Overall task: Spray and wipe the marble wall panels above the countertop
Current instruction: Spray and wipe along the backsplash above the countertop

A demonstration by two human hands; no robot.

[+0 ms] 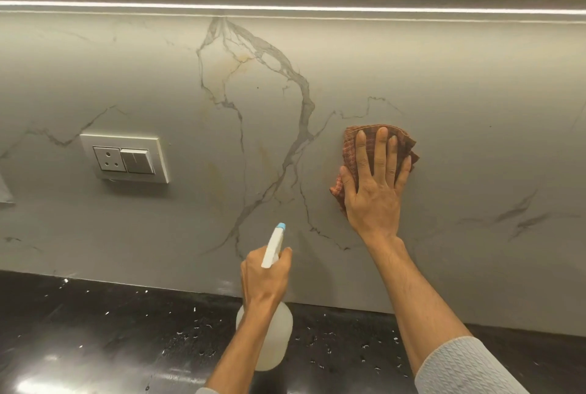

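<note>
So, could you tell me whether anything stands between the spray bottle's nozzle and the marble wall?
Nothing visible does: the spray bottle in the left hand points at bare marble wall. The right hand presses the cloth flat on the wall further right, and the socket plate sits to the left.

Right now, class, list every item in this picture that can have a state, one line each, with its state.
Spray bottle: gripped by the left hand, nozzle towards the marble wall panel.
Cloth: pressed flat on the panel by the right hand.
Socket: nothing plugged in.
Switch: position unclear.
Light strip: lit.
Countertop: glossy, flecked white.
</note>
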